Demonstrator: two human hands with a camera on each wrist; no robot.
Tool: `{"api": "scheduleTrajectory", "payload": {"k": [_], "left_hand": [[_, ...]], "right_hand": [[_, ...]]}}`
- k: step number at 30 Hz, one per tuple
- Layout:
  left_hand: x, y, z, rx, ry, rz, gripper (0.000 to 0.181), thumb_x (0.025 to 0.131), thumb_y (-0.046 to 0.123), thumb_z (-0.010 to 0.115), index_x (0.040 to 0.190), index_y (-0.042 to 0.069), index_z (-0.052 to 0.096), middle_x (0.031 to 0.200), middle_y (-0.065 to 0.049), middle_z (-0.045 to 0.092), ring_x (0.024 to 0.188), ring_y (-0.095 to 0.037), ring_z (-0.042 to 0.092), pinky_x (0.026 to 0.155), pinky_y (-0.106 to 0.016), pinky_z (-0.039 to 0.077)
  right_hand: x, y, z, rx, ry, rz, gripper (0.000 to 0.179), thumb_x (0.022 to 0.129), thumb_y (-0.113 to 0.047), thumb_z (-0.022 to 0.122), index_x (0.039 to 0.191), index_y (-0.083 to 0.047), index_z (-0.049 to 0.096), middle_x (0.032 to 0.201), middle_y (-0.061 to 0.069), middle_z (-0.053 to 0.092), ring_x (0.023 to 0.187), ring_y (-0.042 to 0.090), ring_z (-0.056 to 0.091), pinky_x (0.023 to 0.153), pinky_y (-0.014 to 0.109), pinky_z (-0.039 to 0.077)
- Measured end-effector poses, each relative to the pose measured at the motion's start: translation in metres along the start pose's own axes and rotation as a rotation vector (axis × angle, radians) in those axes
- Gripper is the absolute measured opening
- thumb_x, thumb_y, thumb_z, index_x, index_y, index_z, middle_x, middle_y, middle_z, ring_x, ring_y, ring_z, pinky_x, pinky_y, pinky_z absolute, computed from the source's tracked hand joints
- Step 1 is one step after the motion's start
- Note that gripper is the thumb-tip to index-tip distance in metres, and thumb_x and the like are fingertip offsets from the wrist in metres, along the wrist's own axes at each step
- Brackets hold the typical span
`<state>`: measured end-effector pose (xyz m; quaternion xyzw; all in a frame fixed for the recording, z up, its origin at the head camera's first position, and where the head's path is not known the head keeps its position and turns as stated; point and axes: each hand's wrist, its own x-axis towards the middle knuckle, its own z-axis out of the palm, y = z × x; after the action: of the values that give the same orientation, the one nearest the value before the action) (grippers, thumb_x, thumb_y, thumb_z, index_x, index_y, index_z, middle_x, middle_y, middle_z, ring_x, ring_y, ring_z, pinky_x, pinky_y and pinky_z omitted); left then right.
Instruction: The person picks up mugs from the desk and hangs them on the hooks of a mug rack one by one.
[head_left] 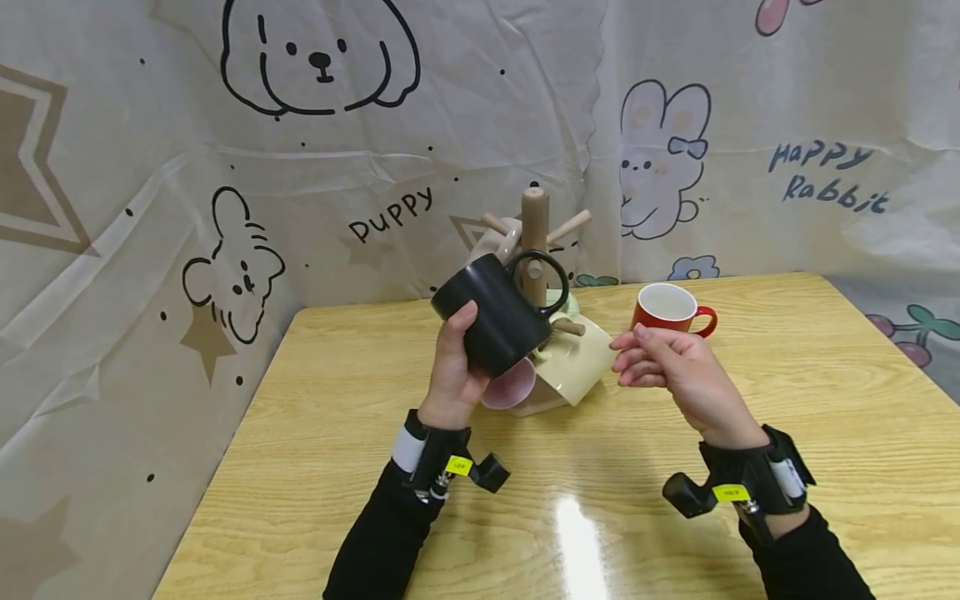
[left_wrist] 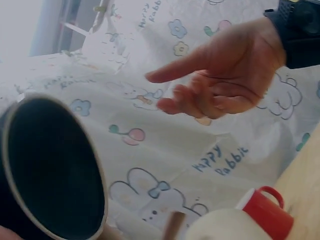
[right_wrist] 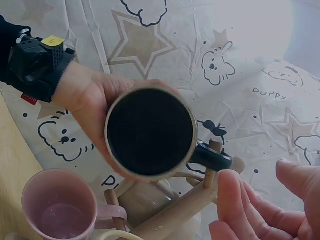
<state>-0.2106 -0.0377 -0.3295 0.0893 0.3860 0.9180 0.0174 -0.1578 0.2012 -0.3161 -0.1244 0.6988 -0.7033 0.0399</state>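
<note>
My left hand grips a black mug by its body. The mug is tilted, its handle pointing up and right against the wooden mug tree. A peg end shows within the handle loop in the head view. From the right wrist view, the dark inside of the mug and a peg by its handle are visible. My right hand, fingers loosely bent, holds nothing and hovers beside a pale yellow mug on the tree. Behind that hand stands a red mug with a white inside.
A pink mug hangs low on the tree, and a beige mug hangs at its upper back left. The wooden table reaches back to a printed cloth, which also covers the left side.
</note>
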Motion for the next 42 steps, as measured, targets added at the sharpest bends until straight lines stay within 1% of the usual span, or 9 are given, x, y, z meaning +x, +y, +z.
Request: {"api": "scheduleTrajectory", "payload": {"k": [3,6,8,11,20,24,34,39,42], "left_hand": [[-0.001,-0.007,0.000,-0.006,0.051,0.014,0.067,0.051,0.047,0.086,0.104,0.017,0.056,0.098,0.001,0.059,0.090,-0.012,0.054,0.079,-0.025,0.045],[-0.004,-0.013,-0.001,0.020,0.085,0.021,0.055,0.064,0.036,0.081,0.106,0.014,0.053,0.102,-0.001,0.054,0.092,-0.015,0.051,0.078,-0.026,0.046],[-0.006,-0.016,-0.002,0.048,0.084,0.022,0.049,0.071,0.028,0.074,0.110,0.012,0.050,0.103,-0.003,0.051,0.092,-0.016,0.051,0.075,-0.026,0.048],[-0.007,-0.019,-0.003,0.066,0.071,0.029,0.045,0.075,0.023,0.067,0.114,0.010,0.048,0.104,-0.004,0.050,0.090,-0.016,0.052,0.074,-0.026,0.049],[-0.005,-0.019,-0.003,0.070,0.096,0.023,0.038,0.079,0.020,0.061,0.113,0.010,0.048,0.106,-0.005,0.050,0.093,-0.017,0.050,0.077,-0.028,0.049],[-0.006,-0.019,-0.002,0.072,0.101,0.022,0.039,0.078,0.021,0.063,0.113,0.009,0.048,0.106,-0.005,0.050,0.093,-0.018,0.051,0.077,-0.027,0.050],[-0.007,-0.022,-0.005,0.105,0.042,0.041,0.042,0.084,0.004,0.056,0.123,0.004,0.043,0.108,-0.005,0.051,0.091,-0.014,0.057,0.075,-0.024,0.052],[-0.007,-0.019,-0.005,0.142,0.036,0.001,0.040,0.082,0.004,0.058,0.120,0.003,0.045,0.108,-0.005,0.051,0.092,-0.012,0.058,0.076,-0.022,0.052],[-0.007,-0.015,-0.005,0.190,0.037,-0.036,0.037,0.082,0.004,0.060,0.117,0.002,0.046,0.107,-0.005,0.052,0.091,-0.011,0.058,0.077,-0.021,0.052]], "right_hand": [[0.000,0.000,0.001,-0.008,-0.002,0.000,0.028,0.097,-0.029,0.044,0.093,-0.012,0.066,0.079,-0.004,0.068,0.070,0.009,0.066,0.069,0.023,0.055],[0.001,0.001,0.001,-0.022,-0.001,0.003,0.027,0.097,-0.028,0.045,0.093,-0.012,0.066,0.079,-0.004,0.068,0.070,0.010,0.066,0.069,0.023,0.055],[0.001,0.001,0.002,-0.031,-0.001,0.007,0.027,0.097,-0.028,0.045,0.092,-0.013,0.066,0.079,-0.003,0.068,0.070,0.011,0.066,0.069,0.023,0.055],[0.002,0.002,0.003,-0.043,-0.002,0.014,0.029,0.097,-0.028,0.045,0.094,-0.008,0.065,0.079,-0.003,0.069,0.070,0.012,0.066,0.069,0.024,0.055],[0.003,0.003,0.004,-0.060,-0.002,0.030,0.031,0.097,-0.030,0.045,0.096,-0.005,0.064,0.078,-0.003,0.068,0.069,0.012,0.066,0.068,0.024,0.055],[0.002,0.003,0.005,-0.053,-0.008,0.028,0.030,0.097,-0.030,0.045,0.095,-0.007,0.064,0.078,-0.002,0.068,0.069,0.012,0.066,0.068,0.024,0.055],[0.003,0.005,0.006,-0.032,-0.029,0.030,0.026,0.097,-0.028,0.046,0.093,-0.012,0.066,0.079,-0.003,0.068,0.069,0.011,0.066,0.069,0.024,0.055],[0.003,0.005,0.006,-0.037,-0.034,0.040,0.027,0.097,-0.029,0.046,0.093,-0.011,0.065,0.079,-0.002,0.068,0.070,0.011,0.066,0.069,0.024,0.055],[0.004,0.006,0.006,-0.037,-0.042,0.040,0.028,0.097,-0.029,0.045,0.094,-0.010,0.065,0.080,-0.001,0.068,0.070,0.011,0.066,0.069,0.024,0.055]]}}
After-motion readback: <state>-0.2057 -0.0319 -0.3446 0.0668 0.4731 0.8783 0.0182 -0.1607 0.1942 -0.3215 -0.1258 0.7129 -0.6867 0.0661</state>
